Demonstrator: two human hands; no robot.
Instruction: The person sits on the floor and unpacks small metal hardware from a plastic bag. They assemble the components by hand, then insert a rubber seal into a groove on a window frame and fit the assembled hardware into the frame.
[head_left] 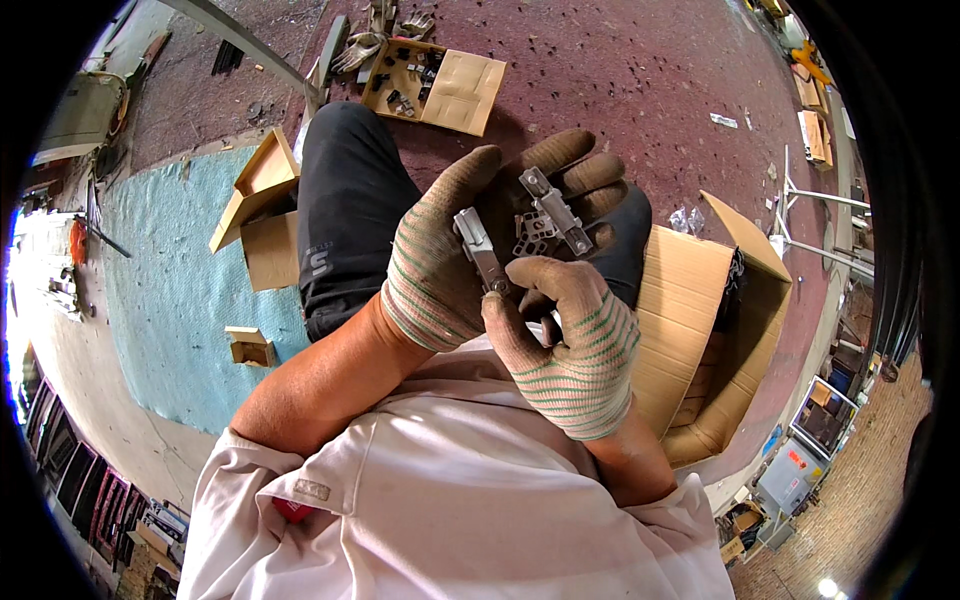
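Cardboard box [465, 94]: held black parts [432, 68]. Left grip [437, 255]: unclenched, bore metal fittings [553, 212]. Right grip [575, 335]: pinched metal bracket [482, 250].

One camera, worn on the head, looks down, wide and round. The left hand [436, 240] and right hand [588, 335], in green-striped cloth gloves [415, 285], are close; the dark red floor [610, 75] is farther.

Cream gloves [430, 278] with green stripes and brown fingers; silver-grey metal parts [553, 212].
The shirt [530, 505] is pale pinkish white, the trousers [350, 190] black, the cardboard boxes [685, 320] tan, the mat [160, 270] light blue, the floor [620, 85] dark maroon, flecked with black.
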